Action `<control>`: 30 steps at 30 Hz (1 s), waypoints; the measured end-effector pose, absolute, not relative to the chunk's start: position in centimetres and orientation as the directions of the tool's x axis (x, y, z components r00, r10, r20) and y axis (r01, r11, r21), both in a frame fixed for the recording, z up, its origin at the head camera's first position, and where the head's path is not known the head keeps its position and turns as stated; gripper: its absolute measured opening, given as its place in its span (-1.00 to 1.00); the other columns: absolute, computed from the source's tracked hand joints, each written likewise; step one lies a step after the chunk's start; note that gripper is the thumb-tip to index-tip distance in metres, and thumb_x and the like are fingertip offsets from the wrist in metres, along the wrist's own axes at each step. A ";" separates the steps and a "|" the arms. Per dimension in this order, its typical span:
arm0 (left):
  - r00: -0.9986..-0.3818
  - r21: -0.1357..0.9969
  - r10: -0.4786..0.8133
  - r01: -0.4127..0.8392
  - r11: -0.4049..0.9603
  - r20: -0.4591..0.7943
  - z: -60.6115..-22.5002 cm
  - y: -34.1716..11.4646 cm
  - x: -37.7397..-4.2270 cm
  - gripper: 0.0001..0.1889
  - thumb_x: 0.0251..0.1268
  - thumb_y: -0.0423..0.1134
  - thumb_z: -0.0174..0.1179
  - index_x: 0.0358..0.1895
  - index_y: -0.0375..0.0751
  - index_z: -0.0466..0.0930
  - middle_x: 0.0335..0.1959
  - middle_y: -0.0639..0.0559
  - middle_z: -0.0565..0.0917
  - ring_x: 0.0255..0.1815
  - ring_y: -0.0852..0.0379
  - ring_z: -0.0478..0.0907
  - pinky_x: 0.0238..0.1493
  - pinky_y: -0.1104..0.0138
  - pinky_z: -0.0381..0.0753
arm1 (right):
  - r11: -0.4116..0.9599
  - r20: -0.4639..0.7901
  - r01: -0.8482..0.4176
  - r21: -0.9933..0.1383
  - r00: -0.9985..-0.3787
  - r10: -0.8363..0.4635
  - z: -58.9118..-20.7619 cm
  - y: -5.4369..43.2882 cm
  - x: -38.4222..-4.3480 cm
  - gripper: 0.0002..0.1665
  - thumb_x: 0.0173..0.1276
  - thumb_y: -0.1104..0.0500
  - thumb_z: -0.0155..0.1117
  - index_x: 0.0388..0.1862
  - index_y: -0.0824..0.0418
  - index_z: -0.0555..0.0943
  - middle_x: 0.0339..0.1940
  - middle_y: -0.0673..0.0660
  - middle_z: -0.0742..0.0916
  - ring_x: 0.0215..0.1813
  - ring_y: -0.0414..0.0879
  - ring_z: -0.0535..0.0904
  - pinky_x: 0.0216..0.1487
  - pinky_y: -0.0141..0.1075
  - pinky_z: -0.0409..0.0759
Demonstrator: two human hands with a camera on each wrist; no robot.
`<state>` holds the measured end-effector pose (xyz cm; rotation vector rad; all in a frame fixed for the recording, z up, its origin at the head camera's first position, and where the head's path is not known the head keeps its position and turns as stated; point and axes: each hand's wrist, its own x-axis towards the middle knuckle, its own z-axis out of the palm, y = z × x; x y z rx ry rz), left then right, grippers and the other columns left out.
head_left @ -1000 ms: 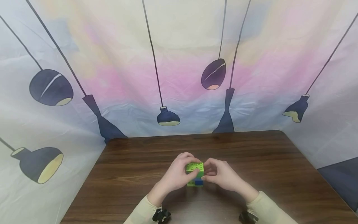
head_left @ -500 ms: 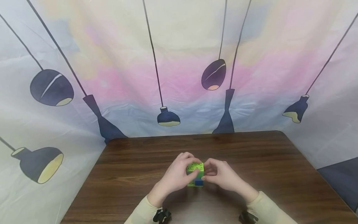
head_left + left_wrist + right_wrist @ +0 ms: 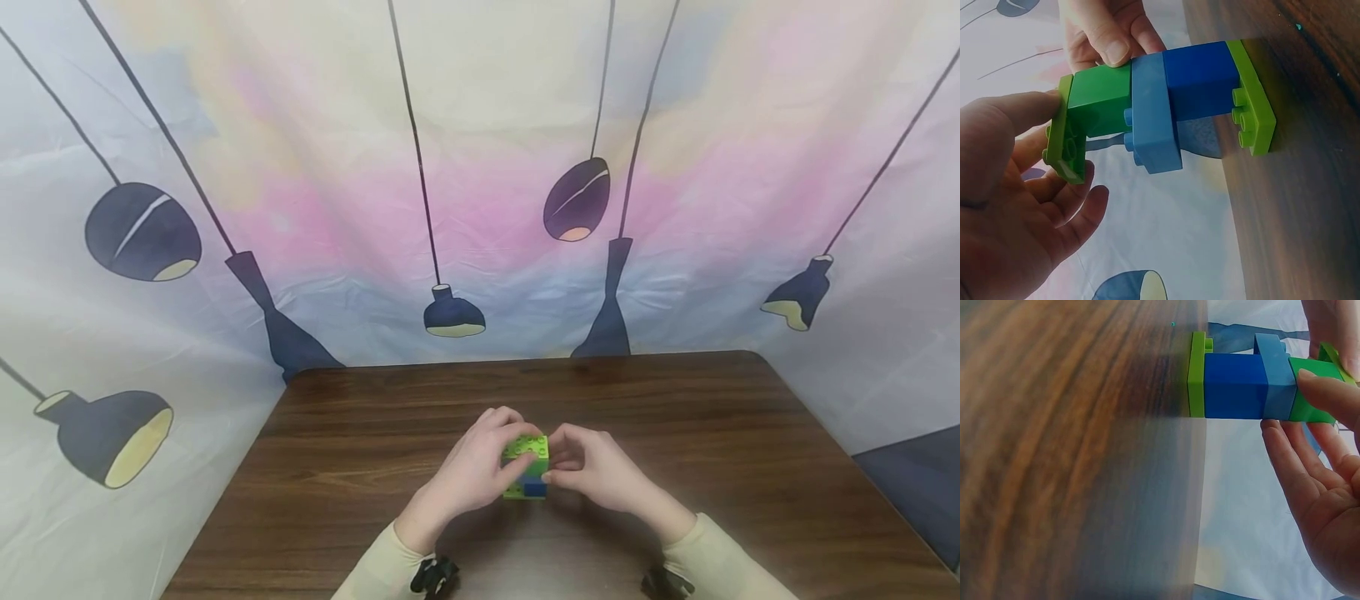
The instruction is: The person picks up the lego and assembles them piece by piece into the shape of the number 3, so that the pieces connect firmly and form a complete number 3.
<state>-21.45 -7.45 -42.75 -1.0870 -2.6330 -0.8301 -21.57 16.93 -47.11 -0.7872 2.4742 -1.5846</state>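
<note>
An upright stack of toy building bricks stands on the wooden table. At its foot is a lime plate [image 3: 1260, 119], under a dark blue brick [image 3: 1200, 81]. A lighter blue brick [image 3: 1157, 119] sits above that, then a green brick [image 3: 1100, 100]. A top lime plate [image 3: 534, 445] caps the stack and overhangs the green brick, showing its hollow underside in the left wrist view. My left hand [image 3: 476, 467] grips this plate, thumb on its studded face and fingers around its edge. From the right, my right hand [image 3: 600, 471] holds the green brick, thumb [image 3: 1325, 394] against its side.
The brown wooden table [image 3: 360, 450] extends around the stack, its far edge meeting a hanging cloth [image 3: 495, 208] printed with lamps. Dark straps with small devices [image 3: 435, 575] sit on the wrists. A dark shape [image 3: 918, 475] lies beyond the table's right edge.
Both hands keep their hold on the stack, with no clear movement. Only the head view has shifted slightly.
</note>
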 end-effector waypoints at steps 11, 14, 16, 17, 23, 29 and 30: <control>-0.695 0.389 0.613 0.719 0.576 0.375 -42.6 -7.3 -21.3 -0.73 0.51 -0.12 0.39 0.16 -0.06 0.75 0.00 0.13 0.60 0.02 0.16 0.47 0.01 0.28 0.59 | 0.343 0.196 -0.383 -0.858 -0.860 -0.470 -47.2 17.0 -21.6 -0.68 0.38 0.16 0.60 0.02 0.00 0.67 -0.03 -0.09 0.83 0.03 -0.15 0.80 -0.01 -0.31 0.73; -0.706 0.410 0.603 0.707 0.576 0.370 -42.6 -7.3 -21.3 -0.74 0.50 -0.13 0.40 0.15 -0.06 0.76 -0.01 0.14 0.60 0.02 0.16 0.47 0.02 0.28 0.59 | 0.343 0.194 -0.381 -0.859 -0.860 -0.472 -47.2 17.0 -21.6 -0.68 0.38 0.16 0.60 0.02 0.00 0.67 -0.02 -0.09 0.83 0.03 -0.15 0.80 0.00 -0.31 0.73; -0.711 0.421 0.599 0.702 0.574 0.369 -42.6 -7.3 -21.3 -0.74 0.50 -0.13 0.41 0.15 -0.06 0.76 -0.01 0.15 0.60 0.02 0.17 0.47 0.02 0.27 0.59 | 0.345 0.194 -0.382 -0.858 -0.861 -0.471 -47.2 17.1 -21.6 -0.68 0.37 0.16 0.60 0.02 0.00 0.67 -0.02 -0.09 0.83 0.03 -0.15 0.80 0.00 -0.32 0.73; -0.712 0.424 0.597 0.701 0.574 0.369 -42.6 -7.2 -21.3 -0.73 0.50 -0.12 0.41 0.15 -0.06 0.76 -0.01 0.15 0.60 0.02 0.17 0.47 0.01 0.27 0.59 | 0.344 0.193 -0.381 -0.858 -0.861 -0.470 -47.2 17.1 -21.6 -0.68 0.37 0.17 0.60 0.02 0.00 0.67 -0.02 -0.08 0.83 0.03 -0.15 0.80 0.00 -0.31 0.73; -0.727 0.432 0.591 0.685 0.587 0.349 -42.4 -7.3 -21.3 -0.74 0.50 -0.12 0.41 0.15 -0.05 0.77 -0.02 0.16 0.60 0.02 0.18 0.47 0.00 0.29 0.60 | 0.343 0.197 -0.383 -0.858 -0.861 -0.468 -47.1 17.0 -21.6 -0.68 0.37 0.18 0.60 0.02 0.02 0.68 -0.01 -0.07 0.83 0.03 -0.14 0.80 0.00 -0.31 0.73; -0.742 0.437 0.588 0.667 0.603 0.322 -42.1 -7.3 -21.3 -0.74 0.48 -0.12 0.42 0.14 -0.05 0.78 -0.03 0.16 0.62 0.01 0.19 0.50 0.00 0.28 0.62 | 0.361 0.194 -0.385 -0.849 -0.864 -0.465 -47.2 16.9 -21.4 -0.68 0.36 0.16 0.61 0.01 0.01 0.68 -0.03 -0.08 0.83 0.01 -0.14 0.80 -0.02 -0.32 0.73; -0.743 0.438 0.586 0.666 0.604 0.322 -42.2 -7.3 -21.4 -0.74 0.48 -0.12 0.42 0.13 -0.04 0.78 -0.03 0.17 0.62 0.01 0.19 0.50 -0.01 0.29 0.62 | 0.363 0.194 -0.386 -0.848 -0.864 -0.464 -47.2 16.9 -21.4 -0.68 0.37 0.16 0.61 0.01 0.02 0.68 -0.03 -0.08 0.83 0.02 -0.14 0.80 -0.02 -0.32 0.73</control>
